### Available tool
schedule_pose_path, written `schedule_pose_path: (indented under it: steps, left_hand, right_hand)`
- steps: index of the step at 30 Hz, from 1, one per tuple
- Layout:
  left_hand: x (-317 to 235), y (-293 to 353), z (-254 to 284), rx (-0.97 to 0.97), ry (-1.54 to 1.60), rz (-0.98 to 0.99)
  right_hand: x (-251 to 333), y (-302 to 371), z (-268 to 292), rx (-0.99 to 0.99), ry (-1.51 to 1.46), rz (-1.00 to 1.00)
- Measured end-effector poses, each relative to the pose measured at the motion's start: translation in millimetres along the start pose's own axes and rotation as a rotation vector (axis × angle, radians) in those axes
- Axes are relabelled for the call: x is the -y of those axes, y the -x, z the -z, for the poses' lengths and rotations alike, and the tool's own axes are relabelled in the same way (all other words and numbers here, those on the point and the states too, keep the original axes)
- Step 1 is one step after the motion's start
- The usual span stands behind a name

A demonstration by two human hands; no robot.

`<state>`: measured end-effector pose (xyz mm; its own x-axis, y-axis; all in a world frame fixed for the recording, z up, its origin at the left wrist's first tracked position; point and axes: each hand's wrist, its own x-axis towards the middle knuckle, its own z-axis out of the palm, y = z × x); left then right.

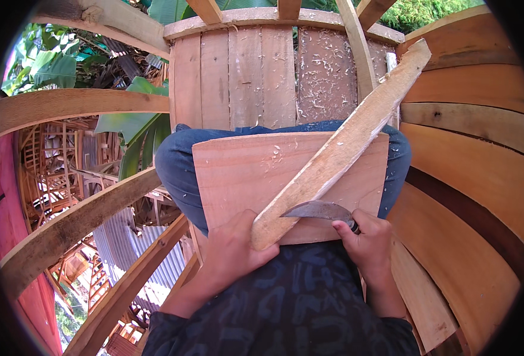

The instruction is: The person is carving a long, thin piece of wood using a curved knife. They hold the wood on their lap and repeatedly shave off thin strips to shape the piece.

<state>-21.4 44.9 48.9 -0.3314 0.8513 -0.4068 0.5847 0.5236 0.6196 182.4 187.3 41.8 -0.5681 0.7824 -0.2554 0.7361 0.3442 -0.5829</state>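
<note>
A long, rough-hewn piece of wood (339, 148) slants across a wide wooden board (244, 172) that rests on my lap. Its near end is gripped by my left hand (235, 246), with the thumb along its lower edge. In my right hand (366, 237) is a knife with a curved blade (318, 209); my fingers wrap round its handle, which is mostly hidden. The blade points left and its tip lies over the piece of wood, close to my left hand. Whether the edge bites into the wood, I cannot tell.
Wood shavings (327, 77) are scattered over the plank floor (214, 77) beyond my knees. A wall of curved planks (464, 148) rises close on the right. Open wooden beams (84, 231) run along the left, with corrugated metal sheets (122, 237) far below.
</note>
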Motion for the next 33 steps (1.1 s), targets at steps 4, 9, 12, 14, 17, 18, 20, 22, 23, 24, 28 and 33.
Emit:
schedule_pose_path:
  steps: [4,9,12,14,17,18,20,22,23,24,28,33]
  left_hand:
    - [-2,1,-7,0.052,0.047,0.056]
    - [-4,1,-11,0.024,0.038,0.03]
    - [-7,0,-13,-0.003,0.02,0.015]
    - [-7,2,-15,-0.027,0.005,-0.001]
    - [-6,2,-16,-0.04,-0.019,-0.024]
    - [-6,1,-15,-0.029,-0.024,-0.012]
    - [-5,1,-16,-0.03,-0.023,-0.003]
    - [-3,2,-19,-0.047,-0.017,-0.008]
    - [-2,2,-19,-0.045,-0.026,-0.01]
    - [-2,2,-19,-0.044,-0.034,-0.011]
    - [-1,6,-13,-0.009,0.017,0.02]
    - [7,11,-13,0.039,0.126,0.03]
  right_hand:
    - [5,1,-3,0.063,0.111,-0.022]
    - [-5,-7,-1,0.037,0.229,0.01]
    - [-7,-14,4,0.011,0.313,0.029]
    - [-18,-19,4,-0.068,0.323,0.015]
    - [-25,-28,9,-0.107,0.342,-0.008]
    - [-25,-30,9,-0.107,0.35,-0.015]
    - [-24,-32,8,-0.116,0.364,-0.015]
    - [-23,-33,7,-0.13,0.376,-0.019]
    - [-24,-34,7,-0.138,0.381,-0.022]
    - [-26,-36,7,-0.148,0.386,-0.025]
    - [-88,-80,38,-0.404,0.212,-0.429]
    - [-99,-59,96,-0.452,0.178,-0.358]
